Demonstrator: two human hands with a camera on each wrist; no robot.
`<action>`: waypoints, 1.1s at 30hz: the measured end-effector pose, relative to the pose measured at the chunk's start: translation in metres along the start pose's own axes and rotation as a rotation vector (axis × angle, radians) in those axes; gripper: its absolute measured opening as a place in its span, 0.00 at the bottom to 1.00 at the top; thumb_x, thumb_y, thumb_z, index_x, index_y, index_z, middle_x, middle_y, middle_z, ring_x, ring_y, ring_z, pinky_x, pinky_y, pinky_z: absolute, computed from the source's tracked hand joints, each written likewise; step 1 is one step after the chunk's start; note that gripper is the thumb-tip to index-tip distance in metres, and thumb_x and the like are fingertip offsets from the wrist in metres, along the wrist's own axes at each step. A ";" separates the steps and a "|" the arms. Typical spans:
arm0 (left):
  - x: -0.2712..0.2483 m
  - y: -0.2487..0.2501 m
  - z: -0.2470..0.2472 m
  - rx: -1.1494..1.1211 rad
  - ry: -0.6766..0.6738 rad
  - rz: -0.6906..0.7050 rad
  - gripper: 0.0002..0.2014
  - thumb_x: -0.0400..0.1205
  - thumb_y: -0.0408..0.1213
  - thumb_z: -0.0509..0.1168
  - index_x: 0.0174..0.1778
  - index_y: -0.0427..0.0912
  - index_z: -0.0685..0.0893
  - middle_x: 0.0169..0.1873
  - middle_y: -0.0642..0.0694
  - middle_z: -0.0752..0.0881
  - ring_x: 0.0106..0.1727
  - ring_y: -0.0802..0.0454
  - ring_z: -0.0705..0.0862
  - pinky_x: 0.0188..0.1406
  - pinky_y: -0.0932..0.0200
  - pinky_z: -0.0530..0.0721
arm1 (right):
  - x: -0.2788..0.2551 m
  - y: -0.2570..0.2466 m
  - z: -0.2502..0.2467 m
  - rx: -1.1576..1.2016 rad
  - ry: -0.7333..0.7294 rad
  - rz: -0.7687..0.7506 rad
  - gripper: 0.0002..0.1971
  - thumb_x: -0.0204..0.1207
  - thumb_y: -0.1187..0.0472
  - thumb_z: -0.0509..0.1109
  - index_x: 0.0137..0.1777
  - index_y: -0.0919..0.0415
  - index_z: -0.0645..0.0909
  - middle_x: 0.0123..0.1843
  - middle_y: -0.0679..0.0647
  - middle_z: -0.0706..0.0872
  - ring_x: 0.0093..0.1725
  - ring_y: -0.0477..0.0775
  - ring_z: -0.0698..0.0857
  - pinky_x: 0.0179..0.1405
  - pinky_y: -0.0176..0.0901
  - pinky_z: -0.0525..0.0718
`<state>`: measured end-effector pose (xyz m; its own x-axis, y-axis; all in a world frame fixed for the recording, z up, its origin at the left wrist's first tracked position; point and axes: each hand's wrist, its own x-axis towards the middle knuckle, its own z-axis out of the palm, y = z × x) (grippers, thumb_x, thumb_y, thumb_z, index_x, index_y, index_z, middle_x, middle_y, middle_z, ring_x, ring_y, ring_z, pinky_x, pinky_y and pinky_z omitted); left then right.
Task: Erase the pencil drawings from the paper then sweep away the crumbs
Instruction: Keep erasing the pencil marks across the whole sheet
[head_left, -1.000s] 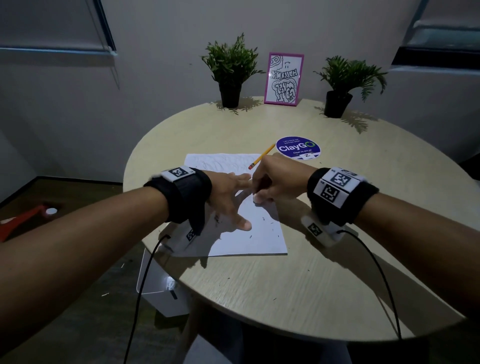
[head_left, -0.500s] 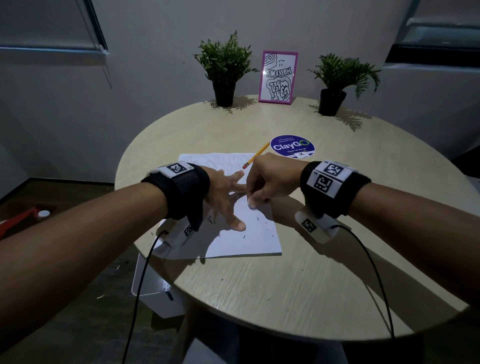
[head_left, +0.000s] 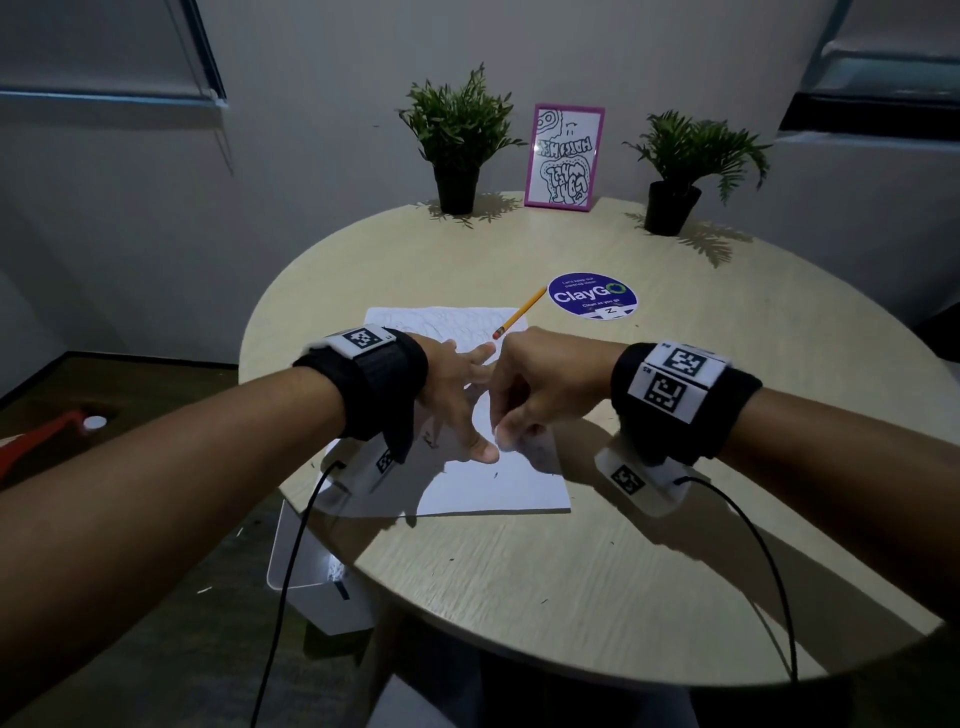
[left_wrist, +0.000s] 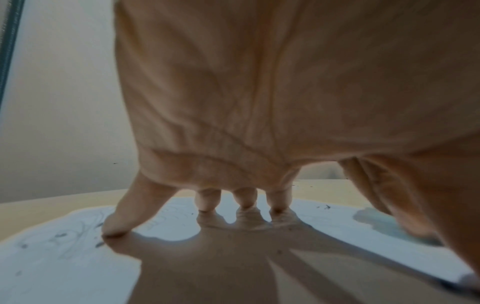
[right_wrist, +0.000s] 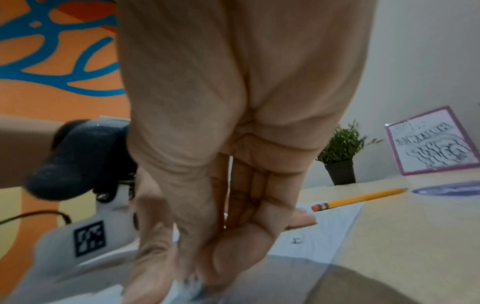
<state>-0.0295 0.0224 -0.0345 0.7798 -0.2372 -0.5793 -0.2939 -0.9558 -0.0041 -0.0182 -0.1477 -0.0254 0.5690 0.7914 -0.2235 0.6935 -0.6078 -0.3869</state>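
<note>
bench (head_left: 649, 545): round and pale; it fills the middle and lower frame of the head view and carries everything below.
paper (head_left: 498, 483): white sheet left of centre, lying flat on the bench. Its long axis runs from the near edge up toward the top of the frame, with the far short edge toward the plants.
progress: judged as mid-erasing. Faint pencil lines still show on the far part of the sheet and by the little finger in the left wrist view, so the drawings are not all gone.
left hand (head_left: 457, 400): spread flat on the paper just left of centre, fingers (left_wrist: 207, 200) wide and straight, tips pressing down and holding nothing; it pins the sheet.
right hand (head_left: 540, 384): just right of the left hand, thumbs nearly touching. Fingers curled narrow, pinching a small pale thing against the paper, probably an eraser (right_wrist: 182, 288); it is blurred, so I cannot tell its shape for sure.
pencil (head_left: 517, 316): yellow, lying at the far right corner of the paper. Its long axis is diagonal, the pink eraser end toward the hands and the tip toward the round sticker at upper right.
crumbs (head_left: 495, 474): dark specks on the near part of the paper, and a few more on the bench. Sweeping seems not yet begun.
</note>
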 end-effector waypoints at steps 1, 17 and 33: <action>0.000 0.000 -0.001 -0.004 -0.004 0.003 0.54 0.64 0.76 0.71 0.82 0.77 0.45 0.83 0.69 0.33 0.87 0.46 0.35 0.82 0.28 0.49 | 0.000 -0.001 -0.001 -0.003 -0.015 -0.001 0.05 0.71 0.57 0.83 0.43 0.56 0.94 0.32 0.47 0.91 0.31 0.38 0.87 0.37 0.35 0.85; -0.002 0.003 -0.001 0.023 -0.014 0.004 0.56 0.66 0.77 0.68 0.82 0.75 0.38 0.84 0.64 0.31 0.87 0.42 0.35 0.81 0.28 0.47 | 0.000 0.004 -0.003 0.026 -0.019 0.024 0.04 0.72 0.58 0.82 0.44 0.56 0.93 0.33 0.47 0.92 0.33 0.41 0.89 0.38 0.34 0.86; 0.003 0.003 0.001 0.022 -0.001 -0.033 0.61 0.66 0.77 0.68 0.83 0.70 0.32 0.83 0.65 0.30 0.87 0.43 0.36 0.83 0.32 0.45 | -0.017 0.018 -0.007 0.028 0.047 0.065 0.06 0.72 0.56 0.83 0.41 0.58 0.92 0.35 0.46 0.93 0.35 0.41 0.89 0.35 0.31 0.82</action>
<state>-0.0290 0.0187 -0.0370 0.7884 -0.2057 -0.5798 -0.2803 -0.9590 -0.0410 -0.0121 -0.1725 -0.0225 0.6331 0.7459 -0.2068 0.6419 -0.6553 -0.3982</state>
